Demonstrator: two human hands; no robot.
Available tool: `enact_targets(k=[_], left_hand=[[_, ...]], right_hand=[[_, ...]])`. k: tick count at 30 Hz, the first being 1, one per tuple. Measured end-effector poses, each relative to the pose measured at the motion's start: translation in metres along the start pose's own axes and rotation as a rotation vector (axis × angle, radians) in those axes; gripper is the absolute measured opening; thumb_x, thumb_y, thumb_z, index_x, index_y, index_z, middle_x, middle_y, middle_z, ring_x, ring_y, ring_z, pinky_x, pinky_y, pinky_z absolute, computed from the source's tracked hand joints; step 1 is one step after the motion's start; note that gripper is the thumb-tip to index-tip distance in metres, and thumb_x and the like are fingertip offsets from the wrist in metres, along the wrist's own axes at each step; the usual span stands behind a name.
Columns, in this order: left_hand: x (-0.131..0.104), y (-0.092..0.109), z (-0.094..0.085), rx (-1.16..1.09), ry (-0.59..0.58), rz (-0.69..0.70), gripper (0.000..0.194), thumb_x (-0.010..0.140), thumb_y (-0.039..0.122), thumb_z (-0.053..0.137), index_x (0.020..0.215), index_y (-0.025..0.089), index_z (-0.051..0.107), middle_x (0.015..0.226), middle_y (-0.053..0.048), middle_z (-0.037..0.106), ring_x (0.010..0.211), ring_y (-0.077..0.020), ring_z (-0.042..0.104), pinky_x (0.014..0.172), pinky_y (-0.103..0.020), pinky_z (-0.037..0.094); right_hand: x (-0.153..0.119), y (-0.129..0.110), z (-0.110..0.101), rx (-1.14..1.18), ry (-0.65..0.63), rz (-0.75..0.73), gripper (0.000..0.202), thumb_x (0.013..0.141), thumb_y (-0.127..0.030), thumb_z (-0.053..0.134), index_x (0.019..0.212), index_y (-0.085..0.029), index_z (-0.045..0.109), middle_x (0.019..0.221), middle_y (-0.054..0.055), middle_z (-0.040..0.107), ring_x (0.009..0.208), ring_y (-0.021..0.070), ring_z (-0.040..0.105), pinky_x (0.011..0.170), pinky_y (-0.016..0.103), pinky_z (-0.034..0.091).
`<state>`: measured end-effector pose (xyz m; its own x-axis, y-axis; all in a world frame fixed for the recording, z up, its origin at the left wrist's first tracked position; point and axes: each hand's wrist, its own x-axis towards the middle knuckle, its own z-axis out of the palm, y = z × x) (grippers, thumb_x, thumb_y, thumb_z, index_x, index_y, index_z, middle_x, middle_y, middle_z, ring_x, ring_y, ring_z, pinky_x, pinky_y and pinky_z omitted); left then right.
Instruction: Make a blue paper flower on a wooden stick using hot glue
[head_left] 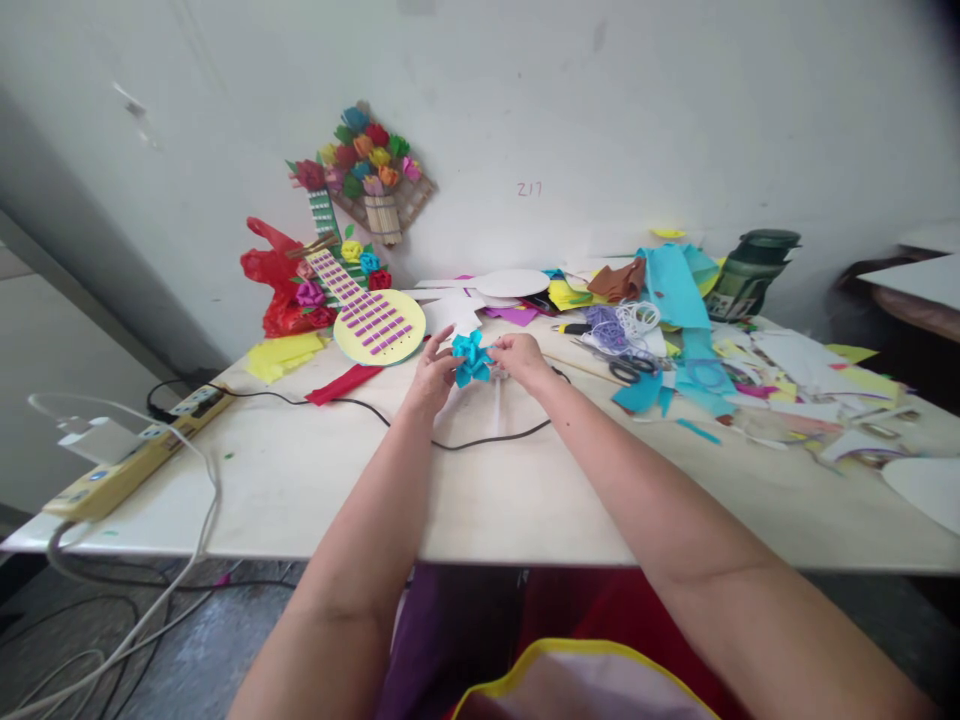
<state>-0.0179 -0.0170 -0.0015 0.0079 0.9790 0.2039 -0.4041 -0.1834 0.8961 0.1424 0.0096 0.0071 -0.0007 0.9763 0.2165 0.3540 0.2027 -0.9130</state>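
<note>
A bright blue paper flower (471, 359) is held up over the middle of the table, between both hands. My left hand (435, 374) grips its left side, thumb against the petals and some fingers raised. My right hand (517, 358) pinches a petal at the flower's right edge. Under the flower a pale, thin stick-like piece (498, 400) shows; I cannot tell whether it is joined to it. A black cable (465, 446) runs across the table just below the hands.
Left stand a guitar-shaped paper craft (379, 327), a red plastic bag (279, 275) and a power strip (142, 450). Right lie scissors (634, 371), yarn (609, 328), blue crepe paper (675, 285) and scattered paper scraps (802, 365). A dark green bottle (754, 275) stands behind them.
</note>
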Motion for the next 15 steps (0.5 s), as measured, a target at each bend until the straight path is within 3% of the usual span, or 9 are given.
enact_targets(k=[7,15], left_hand=[[-0.0043,0.0055,0.0018,0.068,-0.062,-0.026,0.069,0.056,0.02,0.067,0.124,0.021,0.054,0.072,0.004,0.062,0.063,-0.0136,0.058,0.066,-0.032,0.049],[-0.0057,0.0079,-0.001,0.163,-0.065,-0.05,0.063,0.059,0.029,0.072,0.12,0.021,0.058,0.072,0.002,0.063,0.063,-0.0153,0.06,0.066,-0.035,0.051]], right_hand=[[0.0032,0.0035,-0.0053,-0.144,0.015,-0.144,0.01,0.073,-0.022,0.065,0.077,-0.019,0.073,0.066,0.002,0.07,0.072,0.0192,0.068,0.071,0.03,0.054],[0.0035,0.0051,-0.0084,-0.173,-0.034,-0.266,0.011,0.071,-0.023,0.065,0.076,-0.018,0.074,0.064,0.0,0.068,0.064,0.0157,0.063,0.067,0.028,0.051]])
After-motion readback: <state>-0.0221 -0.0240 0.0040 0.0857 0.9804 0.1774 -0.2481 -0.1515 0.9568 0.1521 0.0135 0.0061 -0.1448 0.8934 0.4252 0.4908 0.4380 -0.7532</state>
